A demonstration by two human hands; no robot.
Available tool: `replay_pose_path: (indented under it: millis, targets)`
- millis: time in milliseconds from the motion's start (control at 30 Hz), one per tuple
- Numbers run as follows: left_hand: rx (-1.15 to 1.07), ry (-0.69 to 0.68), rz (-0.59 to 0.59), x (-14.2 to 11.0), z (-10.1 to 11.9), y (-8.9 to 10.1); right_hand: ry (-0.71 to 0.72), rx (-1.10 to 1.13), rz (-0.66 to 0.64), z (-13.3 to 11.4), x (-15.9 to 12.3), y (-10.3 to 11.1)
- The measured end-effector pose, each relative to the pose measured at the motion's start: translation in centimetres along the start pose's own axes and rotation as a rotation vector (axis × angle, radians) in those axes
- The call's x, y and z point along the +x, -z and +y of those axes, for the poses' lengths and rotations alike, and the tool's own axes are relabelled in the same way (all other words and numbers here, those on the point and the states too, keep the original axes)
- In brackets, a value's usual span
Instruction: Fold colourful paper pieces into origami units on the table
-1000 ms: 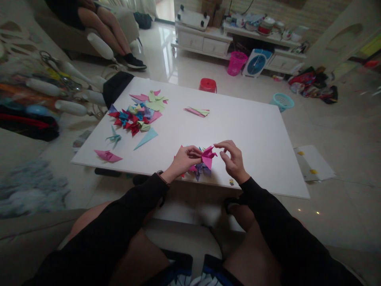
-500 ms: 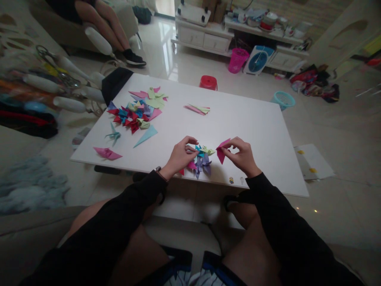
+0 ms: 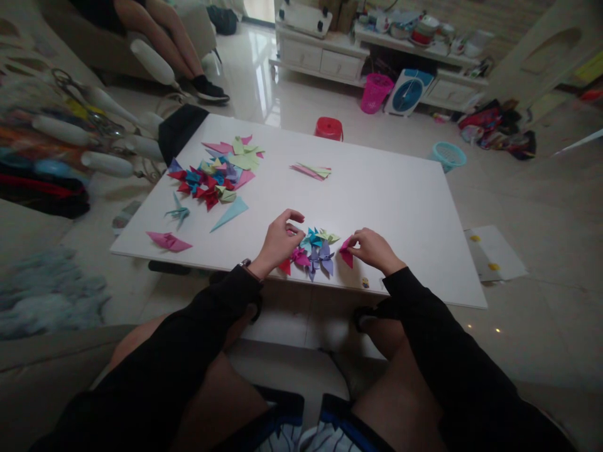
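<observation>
My right hand (image 3: pixel 374 248) pinches a magenta folded paper piece (image 3: pixel 347 256) just above or on the white table (image 3: pixel 386 201), right of a small cluster of origami. That cluster holds a blue piece (image 3: pixel 311 240), a pale green one (image 3: pixel 328 236), purple ones (image 3: pixel 321 260), a magenta one (image 3: pixel 300 256) and a red tip (image 3: pixel 285 267). Beside its left edge is my left hand (image 3: pixel 281 240), thumb and index finger apart; a bit of pink shows behind its fingers. Whether those fingers touch any paper is hard to see.
A larger heap of colourful origami (image 3: pixel 211 182) lies at the table's left, near a light blue folded strip (image 3: pixel 229 213) and a pink piece (image 3: pixel 168 241). Flat folded strips (image 3: pixel 311 171) lie farther back. A red stool (image 3: pixel 328 128) stands beyond; a person's legs (image 3: pixel 160 37) show at upper left.
My right hand has lowered the magenta piece slightly toward the table, nearer the cluster. My left hand has drawn back leftward from the blue piece, uncovering more of the cluster.
</observation>
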State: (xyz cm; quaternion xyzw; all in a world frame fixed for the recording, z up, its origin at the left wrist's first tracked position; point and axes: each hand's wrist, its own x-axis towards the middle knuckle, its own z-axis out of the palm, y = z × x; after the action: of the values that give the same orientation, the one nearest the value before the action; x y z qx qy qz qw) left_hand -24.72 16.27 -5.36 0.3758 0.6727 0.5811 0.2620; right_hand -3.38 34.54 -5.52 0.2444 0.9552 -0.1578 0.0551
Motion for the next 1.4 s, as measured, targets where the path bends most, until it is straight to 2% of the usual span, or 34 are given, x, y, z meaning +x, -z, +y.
replay_pose_path:
  millis: [367, 900, 1033, 1200, 1300, 1400]
  targets:
    - [0.005, 0.018, 0.009, 0.1, 0.2, 0.2, 0.028, -0.040, 0.013, -0.4, 0.8, -1.3]
    - [0.078, 0.019, -0.012, 0.4, 0.1, 0.8, -0.046, -0.029, 0.021, -0.6, 0.4, -0.6]
    - [0.257, 0.077, -0.012, 1.5, -0.9, 2.7, -0.049, -0.027, 0.037, -0.8, 0.3, -0.4]
    - [0.630, 0.196, -0.015, 3.6, -3.8, 6.5, -0.051, -0.022, 0.040, -0.6, 0.2, -0.4]
    - [0.894, 0.310, -0.056, 4.6, -5.5, 8.8, -0.052, -0.029, 0.041, -0.4, 0.1, -0.4]
    - [1.043, 0.462, -0.078, 4.9, -6.7, 10.8, -0.053, -0.028, 0.041, -0.3, 0.0, -0.3]
